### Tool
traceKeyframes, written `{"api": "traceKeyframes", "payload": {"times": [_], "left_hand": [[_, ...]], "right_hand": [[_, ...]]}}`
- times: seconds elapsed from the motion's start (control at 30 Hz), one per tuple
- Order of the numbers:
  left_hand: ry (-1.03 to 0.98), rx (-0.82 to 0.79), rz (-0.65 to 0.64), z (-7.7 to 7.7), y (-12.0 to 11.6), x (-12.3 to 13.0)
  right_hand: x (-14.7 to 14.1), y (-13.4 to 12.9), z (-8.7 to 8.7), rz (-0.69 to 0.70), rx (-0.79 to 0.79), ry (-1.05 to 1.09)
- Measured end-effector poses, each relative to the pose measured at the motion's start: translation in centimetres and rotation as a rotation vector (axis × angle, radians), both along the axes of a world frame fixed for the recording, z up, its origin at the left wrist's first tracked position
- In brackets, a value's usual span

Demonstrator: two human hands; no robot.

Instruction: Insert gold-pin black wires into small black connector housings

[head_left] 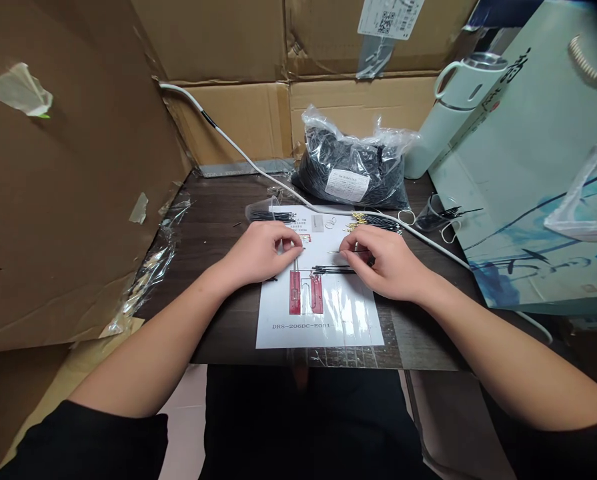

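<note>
My left hand (269, 253) is over the left side of a printed sheet (278, 330), thumb and forefinger pinched together. A tiny dark tip shows at the fingertips; what it belongs to is hidden. Over the sheet's right side, my right hand (385, 261) pinches a thin dark wire (334, 252) that points left toward my other hand. Just below it, several black wires (331, 270) lie side by side across the sheet, their right ends under my right hand. Red pictures (295, 292) and the code "DRS-206DC-E001" are printed on the sheet.
Behind my left hand a clear cup (258, 209) lies beside a black wire bundle (274, 217). Another bundle (378, 221) has yellow ends. A second cup (428, 215) holds black wires. A white cable (251, 162) crosses the table before a filled plastic bag (351, 163). Cardboard, a bottle (445, 120) and a paper bag (528, 220) enclose the space.
</note>
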State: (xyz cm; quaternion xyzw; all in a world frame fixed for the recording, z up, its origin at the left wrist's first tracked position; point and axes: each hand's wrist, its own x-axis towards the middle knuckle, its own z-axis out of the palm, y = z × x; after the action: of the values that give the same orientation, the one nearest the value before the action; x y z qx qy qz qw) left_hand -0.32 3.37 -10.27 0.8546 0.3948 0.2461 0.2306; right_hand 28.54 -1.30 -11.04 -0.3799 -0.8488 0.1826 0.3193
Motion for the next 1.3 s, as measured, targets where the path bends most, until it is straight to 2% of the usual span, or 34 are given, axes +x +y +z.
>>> {"api": "traceKeyframes", "payload": {"times": [0.1, 0.23, 0.3, 0.4, 0.5, 0.67, 0.87, 1.1, 1.3], "left_hand": [[0.090, -0.077, -0.022, 0.6, 0.5, -0.9], [0.147, -0.178, 0.004, 2.6, 1.2, -3.0], [0.215, -0.188, 0.089, 3.7, 1.9, -4.6], [0.368, -0.133, 0.310, 4.6, 3.2, -7.0], [0.385, -0.107, 0.382, 4.6, 4.0, -8.1], [0.318, -0.156, 0.310, 3.5, 4.5, -8.2], [0.327, -0.009, 0.387, 2.7, 5.2, -9.4], [0.398, -0.133, 0.440, 2.9, 5.5, -9.1], [0.482, -0.184, 0.353, 3.6, 4.8, -8.5]], "right_hand": [[0.1, 0.0, -0.1, 0.010, 0.006, -0.012], [0.1, 0.0, -0.2, 0.015, 0.013, -0.024], [0.2, 0.0, -0.2, 0.015, 0.019, -0.025], [0.2, 0.1, -0.3, 0.021, 0.026, -0.029], [0.2, 0.0, -0.4, 0.031, 0.025, -0.034], [0.2, 0.0, -0.5, 0.039, 0.017, -0.027], [0.1, 0.0, -0.5, 0.046, 0.009, -0.036], [0.0, 0.0, -0.5, 0.054, 0.007, -0.040], [-0.1, 0.0, -0.4, 0.054, 0.021, -0.030]]}}
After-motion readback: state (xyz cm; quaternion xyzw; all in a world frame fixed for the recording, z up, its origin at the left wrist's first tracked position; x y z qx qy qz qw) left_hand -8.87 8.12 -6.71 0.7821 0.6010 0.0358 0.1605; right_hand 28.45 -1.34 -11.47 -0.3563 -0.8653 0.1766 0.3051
